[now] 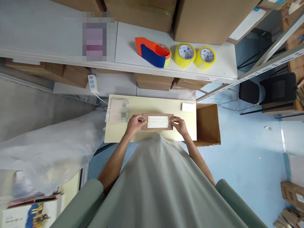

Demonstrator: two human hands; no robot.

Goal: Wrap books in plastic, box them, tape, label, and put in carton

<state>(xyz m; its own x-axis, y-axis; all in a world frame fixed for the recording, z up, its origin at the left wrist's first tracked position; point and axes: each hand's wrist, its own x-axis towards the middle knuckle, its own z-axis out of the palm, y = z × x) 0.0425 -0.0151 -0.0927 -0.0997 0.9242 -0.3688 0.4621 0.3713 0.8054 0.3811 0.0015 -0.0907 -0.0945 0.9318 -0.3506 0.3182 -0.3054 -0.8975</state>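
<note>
A small flat cardboard box (158,129) lies on the pale yellow table in front of me, with a white label (157,124) on its top. A thin, pale strip that looks like clear tape (157,121) runs lengthwise across the label. At the box's left end, my left hand (136,124) is closed in a pinch on the strip's end. My right hand (180,125) pinches the other end, at the right edge of the box. The fingertips partly hide both ends of the strip.
A stack of clear plastic bags (117,110) and a small white box (187,107) lie on the table (152,103). The shelf above holds an orange-and-blue tape dispenser (152,53) and yellow tape rolls (184,62). An open carton (209,123) stands right; a big plastic bag (59,145) bulges left.
</note>
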